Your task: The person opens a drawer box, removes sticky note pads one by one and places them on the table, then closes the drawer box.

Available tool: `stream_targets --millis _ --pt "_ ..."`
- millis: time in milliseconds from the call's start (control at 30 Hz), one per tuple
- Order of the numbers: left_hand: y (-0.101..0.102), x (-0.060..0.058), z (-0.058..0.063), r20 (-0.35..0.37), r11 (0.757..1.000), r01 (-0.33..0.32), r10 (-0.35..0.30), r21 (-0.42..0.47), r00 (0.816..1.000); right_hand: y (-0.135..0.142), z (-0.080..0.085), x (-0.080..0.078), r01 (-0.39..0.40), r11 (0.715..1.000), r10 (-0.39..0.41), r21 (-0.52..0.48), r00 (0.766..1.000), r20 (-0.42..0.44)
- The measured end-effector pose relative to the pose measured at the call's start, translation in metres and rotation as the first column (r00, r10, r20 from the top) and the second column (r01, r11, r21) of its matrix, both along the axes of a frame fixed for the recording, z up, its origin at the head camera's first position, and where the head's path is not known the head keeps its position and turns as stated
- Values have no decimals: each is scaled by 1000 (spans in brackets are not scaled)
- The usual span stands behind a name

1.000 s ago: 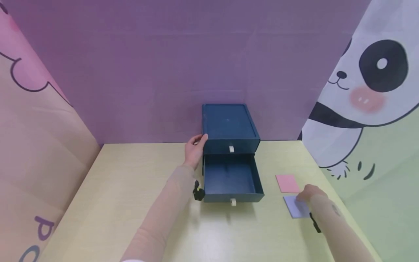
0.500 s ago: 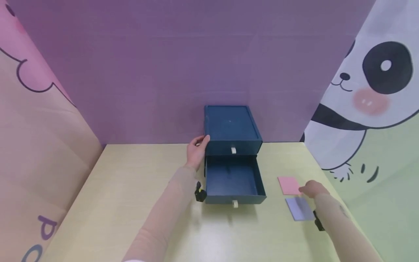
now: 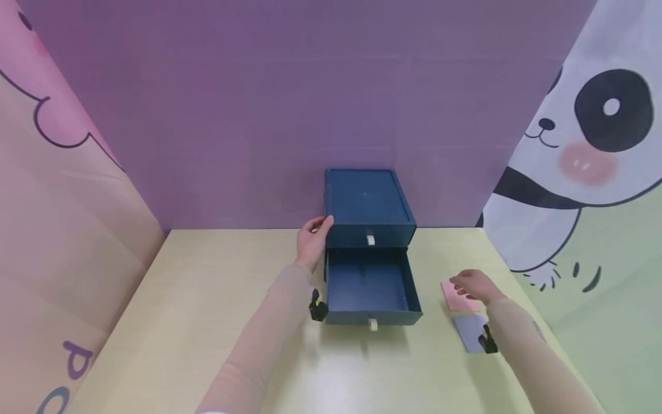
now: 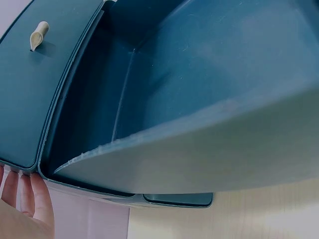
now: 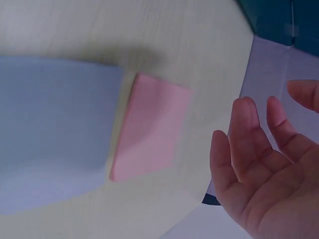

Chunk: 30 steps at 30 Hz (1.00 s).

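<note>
A dark blue drawer box point(image 3: 369, 198) with small white pulls stands against the back wall, its lower drawer point(image 3: 368, 287) pulled out and bare inside. My left hand point(image 3: 312, 240) rests against the box's left side near the upper front corner; the left wrist view shows several fingers point(image 4: 42, 199) lying along that side. My right hand point(image 3: 476, 284) hovers above a pink square pad point(image 5: 149, 129), fingers loosely bent and holding nothing. Nearer the front lies a lavender square pad point(image 5: 55, 129), partly covered by the right wrist's black camera mount in the head view.
Pale wood table point(image 3: 217, 299) lies under everything. A purple cloth wall point(image 3: 233, 115) closes off the back, a pink and cream printed wall the left, and a panda-printed wall point(image 3: 548, 230) the right. The opened drawer juts out toward the front.
My right hand has lifted off the lavender pad and moved away from me, over the pink pad, its fingers opening out. The left hand keeps its place at the box; the view shifts slightly.
</note>
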<state>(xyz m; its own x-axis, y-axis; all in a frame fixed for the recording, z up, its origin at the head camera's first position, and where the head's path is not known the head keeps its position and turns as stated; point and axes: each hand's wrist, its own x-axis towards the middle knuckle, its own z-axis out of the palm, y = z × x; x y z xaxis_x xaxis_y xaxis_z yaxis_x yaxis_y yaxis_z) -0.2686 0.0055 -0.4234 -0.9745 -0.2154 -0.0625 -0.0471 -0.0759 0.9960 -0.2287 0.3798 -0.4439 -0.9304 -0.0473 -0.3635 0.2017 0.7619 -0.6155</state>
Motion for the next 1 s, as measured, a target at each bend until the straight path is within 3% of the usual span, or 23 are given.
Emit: stream_targets --millis 167,400,667,867,1000 --pt "0 -1 -2 2 1000 2 -2 -5 1000 -10 7 -2 1 997 -3 -78 1000 -19" --pt "1 -3 -3 0 1000 -8 8 -9 1000 -28 29 -4 -35 978 16 -205 996 -93" --pt "1 -2 -2 1 1000 -9 9 -11 1000 -60 44 5 -105 952 61 -287 986 -157" --pt "1 -1 -2 5 1000 -4 4 -18 1000 -83 47 13 -180 910 117 -373 976 -186" --pt "1 -2 -2 2 1000 -10 10 -11 1000 -98 49 20 -287 870 235 -400 956 -176"
